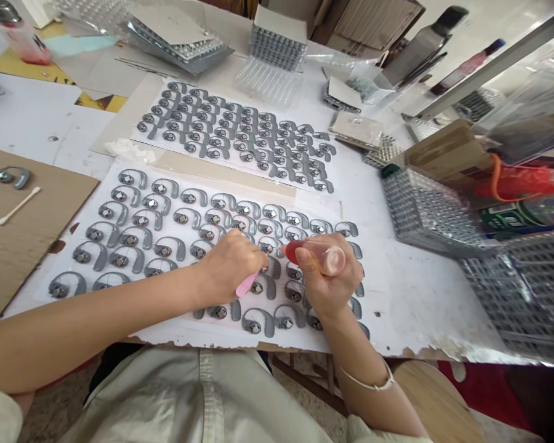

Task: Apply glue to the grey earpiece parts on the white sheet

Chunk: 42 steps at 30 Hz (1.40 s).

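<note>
Gripping a pink-handled tool point(248, 284), the left hand point(228, 267) closes its fingers just above rows of grey ear-hook earpieces point(216, 231) on the white bench point(420, 307), while the right hand point(327, 283) pinches a clear squeeze bottle point(327, 257) with a red tip between its fingers

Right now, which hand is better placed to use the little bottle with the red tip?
The right hand seems better placed: it already grips the clear bottle, whose red tip points toward a gray ear-hook piece. The left hand is busy holding a pink-handled tool.
</note>
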Each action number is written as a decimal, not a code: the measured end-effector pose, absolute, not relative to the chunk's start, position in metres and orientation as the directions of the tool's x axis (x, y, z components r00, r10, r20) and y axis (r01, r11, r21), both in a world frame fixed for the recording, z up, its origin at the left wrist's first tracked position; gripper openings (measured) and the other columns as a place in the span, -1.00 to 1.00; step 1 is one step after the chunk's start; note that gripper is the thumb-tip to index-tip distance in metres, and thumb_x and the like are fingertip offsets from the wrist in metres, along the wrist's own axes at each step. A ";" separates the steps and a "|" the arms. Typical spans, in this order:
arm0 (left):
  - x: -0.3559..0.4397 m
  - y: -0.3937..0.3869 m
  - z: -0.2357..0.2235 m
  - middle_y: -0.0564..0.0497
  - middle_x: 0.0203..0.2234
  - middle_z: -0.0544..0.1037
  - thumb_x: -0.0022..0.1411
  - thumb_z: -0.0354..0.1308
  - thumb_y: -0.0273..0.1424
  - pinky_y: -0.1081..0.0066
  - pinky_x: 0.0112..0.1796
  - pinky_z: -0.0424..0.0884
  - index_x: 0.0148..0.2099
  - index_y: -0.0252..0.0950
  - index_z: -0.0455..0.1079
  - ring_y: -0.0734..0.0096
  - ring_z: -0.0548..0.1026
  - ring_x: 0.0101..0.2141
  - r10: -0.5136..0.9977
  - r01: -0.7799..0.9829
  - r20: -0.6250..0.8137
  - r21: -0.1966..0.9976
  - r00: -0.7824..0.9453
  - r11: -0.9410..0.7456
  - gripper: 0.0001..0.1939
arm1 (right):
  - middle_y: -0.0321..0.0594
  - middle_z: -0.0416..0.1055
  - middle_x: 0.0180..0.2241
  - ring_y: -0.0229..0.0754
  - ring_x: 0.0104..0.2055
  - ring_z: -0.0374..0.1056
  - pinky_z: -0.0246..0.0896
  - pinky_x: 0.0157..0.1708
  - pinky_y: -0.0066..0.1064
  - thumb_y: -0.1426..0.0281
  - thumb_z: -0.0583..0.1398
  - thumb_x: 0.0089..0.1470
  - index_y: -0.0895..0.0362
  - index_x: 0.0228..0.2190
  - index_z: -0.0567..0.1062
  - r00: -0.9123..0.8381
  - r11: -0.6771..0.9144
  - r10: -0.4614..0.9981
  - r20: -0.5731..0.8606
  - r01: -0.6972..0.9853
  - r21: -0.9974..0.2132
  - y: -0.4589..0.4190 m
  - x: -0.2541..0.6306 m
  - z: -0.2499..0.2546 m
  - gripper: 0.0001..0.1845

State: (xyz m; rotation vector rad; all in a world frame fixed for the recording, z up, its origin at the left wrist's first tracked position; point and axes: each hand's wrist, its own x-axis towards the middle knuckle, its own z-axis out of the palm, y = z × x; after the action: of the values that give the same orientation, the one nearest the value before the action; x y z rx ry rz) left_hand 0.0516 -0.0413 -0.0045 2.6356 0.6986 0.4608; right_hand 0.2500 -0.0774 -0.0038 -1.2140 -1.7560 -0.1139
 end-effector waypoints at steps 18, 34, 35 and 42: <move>0.050 -0.027 0.006 0.00 -0.42 0.62 0.15 0.08 -0.53 0.34 -0.24 0.38 -0.29 -0.31 0.53 0.38 0.53 -0.43 0.622 0.320 0.206 0.712 0.756 -0.625 -0.81 | -0.27 0.45 -0.48 -0.20 -0.45 0.35 0.30 -0.44 -0.30 0.48 0.27 0.01 0.08 -0.43 0.43 -0.096 0.535 0.655 0.750 0.760 -0.370 -0.079 0.250 -0.002 -0.89; 0.050 -0.027 0.005 -0.02 -0.46 0.62 0.13 0.08 -0.55 0.38 -0.32 0.41 -0.27 -0.34 0.56 0.37 0.53 -0.46 0.635 0.286 0.213 0.757 0.743 -0.588 -0.78 | -0.26 0.44 -0.47 -0.18 -0.44 0.35 0.31 -0.46 -0.29 0.46 0.28 0.00 0.08 -0.43 0.43 -0.083 0.538 0.639 0.765 0.759 -0.367 -0.076 0.251 -0.005 -0.89; 0.050 -0.027 0.005 -0.03 -0.46 0.62 0.13 0.08 -0.55 0.39 -0.32 0.41 -0.26 -0.34 0.56 0.37 0.53 -0.46 0.635 0.285 0.214 0.757 0.743 -0.588 -0.78 | -0.26 0.43 -0.48 -0.19 -0.45 0.35 0.31 -0.46 -0.29 0.46 0.29 0.00 0.08 -0.43 0.42 -0.087 0.547 0.634 0.769 0.753 -0.365 -0.076 0.251 -0.005 -0.89; 0.049 -0.026 0.004 0.00 -0.49 0.60 0.12 0.08 -0.55 0.39 -0.33 0.41 -0.27 -0.31 0.56 0.39 0.51 -0.48 0.633 0.300 0.215 0.738 0.744 -0.604 -0.78 | -0.29 0.44 -0.49 -0.20 -0.46 0.35 0.32 -0.47 -0.30 0.47 0.29 -0.01 0.08 -0.39 0.42 -0.113 0.565 0.631 0.767 0.745 -0.355 -0.077 0.251 -0.004 -0.86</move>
State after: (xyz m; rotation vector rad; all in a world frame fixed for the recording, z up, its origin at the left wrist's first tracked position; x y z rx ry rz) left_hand 0.0493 -0.0264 0.0039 2.2342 0.6981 0.6076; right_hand 0.2514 -0.0767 -0.0035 -1.1290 -1.8149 -0.1447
